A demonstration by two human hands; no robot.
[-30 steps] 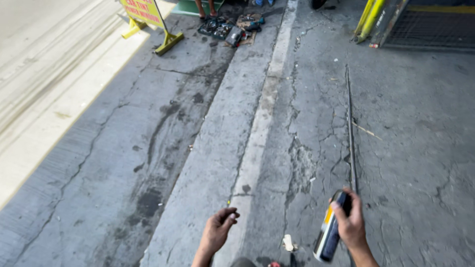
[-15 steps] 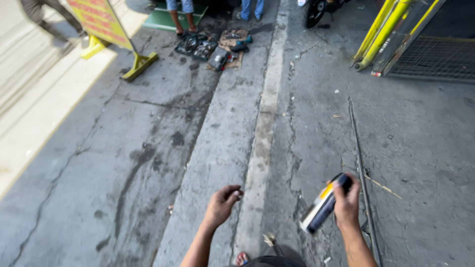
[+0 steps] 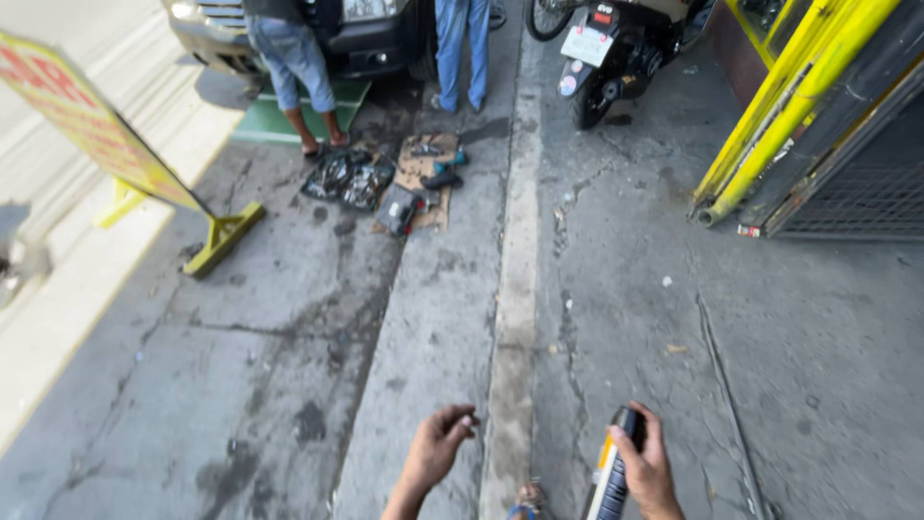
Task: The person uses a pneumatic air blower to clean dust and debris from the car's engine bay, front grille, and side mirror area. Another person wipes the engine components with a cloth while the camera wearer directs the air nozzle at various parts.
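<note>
Head view shows the right hand (image 3: pixel 650 472) wrapped around a black-and-yellow spray can (image 3: pixel 612 477) low over the cracked pavement (image 3: pixel 616 318), the left hand (image 3: pixel 438 448) beside it empty, fingers loosely curled

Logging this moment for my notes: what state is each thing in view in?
Right hand: closed around the spray can.
Spray can: capped, tilted, held.
Left hand: empty, fingers loosely curled.
Motorcycle: parked upright.
Sign board: standing, leaning.
Tools: lying on cardboard.
</note>
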